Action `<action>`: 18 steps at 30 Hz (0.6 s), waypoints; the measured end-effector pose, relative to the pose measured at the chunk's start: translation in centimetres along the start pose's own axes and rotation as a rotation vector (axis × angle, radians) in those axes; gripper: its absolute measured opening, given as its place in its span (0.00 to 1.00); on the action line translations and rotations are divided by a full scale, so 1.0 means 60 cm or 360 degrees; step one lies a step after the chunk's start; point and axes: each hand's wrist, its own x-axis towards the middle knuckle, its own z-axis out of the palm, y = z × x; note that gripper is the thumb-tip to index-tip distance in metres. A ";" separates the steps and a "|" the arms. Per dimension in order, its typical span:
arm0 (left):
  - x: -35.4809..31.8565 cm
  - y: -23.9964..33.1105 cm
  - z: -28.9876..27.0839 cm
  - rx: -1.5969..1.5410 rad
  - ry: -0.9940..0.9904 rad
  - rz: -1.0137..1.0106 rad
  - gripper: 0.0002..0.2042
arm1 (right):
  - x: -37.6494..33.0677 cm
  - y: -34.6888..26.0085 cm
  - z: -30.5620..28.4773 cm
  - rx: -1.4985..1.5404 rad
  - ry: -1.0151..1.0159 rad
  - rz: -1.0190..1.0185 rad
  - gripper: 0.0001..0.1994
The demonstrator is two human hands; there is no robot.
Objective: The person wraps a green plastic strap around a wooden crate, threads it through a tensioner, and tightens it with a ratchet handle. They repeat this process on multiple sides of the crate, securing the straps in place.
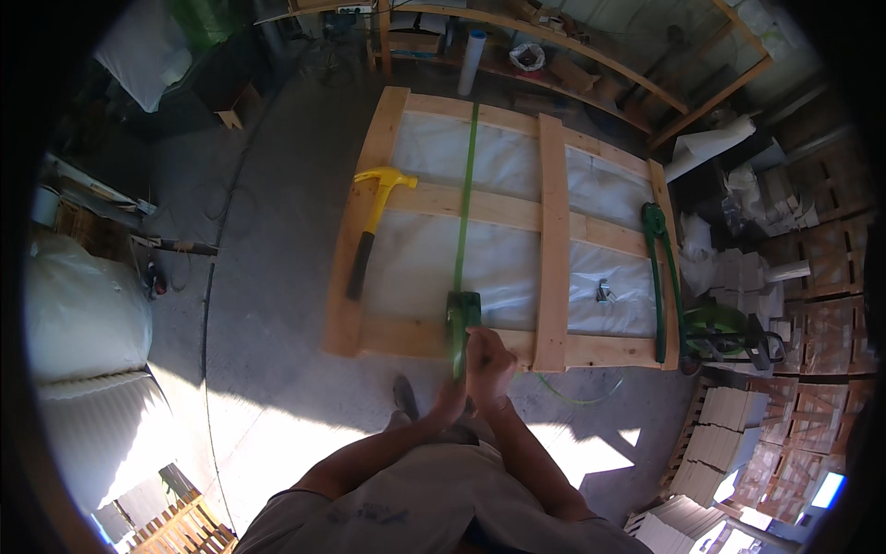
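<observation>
A wooden crate [552, 249] with whitish film between its slats lies in front of me. A green strap [464, 222] runs across it from the far edge to a dark green strapping tool [464, 305] at the near edge. My right hand [490, 367] is closed at the near end of this tool, its fingers curled in. Lower and to its left, my left hand [448, 399] is at the green band's lower end, its fingers mostly hidden. A yellow-headed claw hammer [377, 222] rests on the crate's left side. Long-handled green sealer pliers [660, 268] lie along the right.
Small metal strap seals [604, 293] sit on the film. A wheeled strap reel [718, 332] stands at right, with loose strap [583, 403] on the floor. A blue-topped tube [472, 62] stands behind the crate, before a wooden shelf [637, 85]. Stacked boards [720, 429] are at lower right.
</observation>
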 end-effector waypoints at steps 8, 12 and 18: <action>0.006 0.022 -0.010 -0.0960 -0.0052 -0.0495 0.25 | 0.197 0.036 0.069 0.0119 0.0000 0.0506 0.07; 0.010 0.012 -0.006 -0.1031 -0.0050 -0.0400 0.25 | 0.299 0.083 0.122 0.0017 0.0008 0.0589 0.09; 0.029 -0.023 0.013 -0.0963 0.0018 -0.0477 0.24 | 0.228 0.044 0.072 -0.0014 0.0117 0.0264 0.09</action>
